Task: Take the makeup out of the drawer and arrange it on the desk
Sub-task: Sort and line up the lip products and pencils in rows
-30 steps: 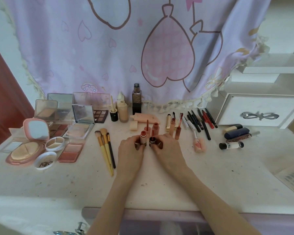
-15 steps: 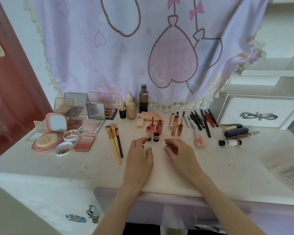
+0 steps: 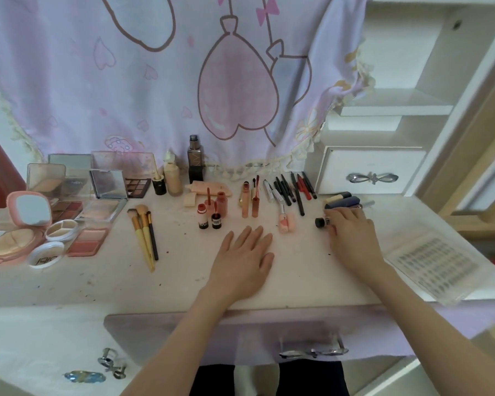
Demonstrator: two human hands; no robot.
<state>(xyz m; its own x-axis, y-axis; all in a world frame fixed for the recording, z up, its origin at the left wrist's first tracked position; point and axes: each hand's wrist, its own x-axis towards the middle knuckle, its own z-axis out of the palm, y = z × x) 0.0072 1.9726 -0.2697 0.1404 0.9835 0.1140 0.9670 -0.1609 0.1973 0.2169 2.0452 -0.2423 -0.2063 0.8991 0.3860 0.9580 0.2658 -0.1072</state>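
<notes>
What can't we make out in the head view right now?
- White tube: the right hand covers most of it, so the grip is unclear.
- Dark tubes behind the hand: labels too small to read.
- Desk drawer: only its front shows; contents hidden.
- Pencils: too small and crowded to count.
- Pink compact: cut off by the left edge.

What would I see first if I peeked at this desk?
First, the big pink heart-shaped balloon drawn on the curtain hanging behind the desk. Then the makeup along the back, with a pink mirror compact at the far left. In front, the left hand lies flat.
</notes>
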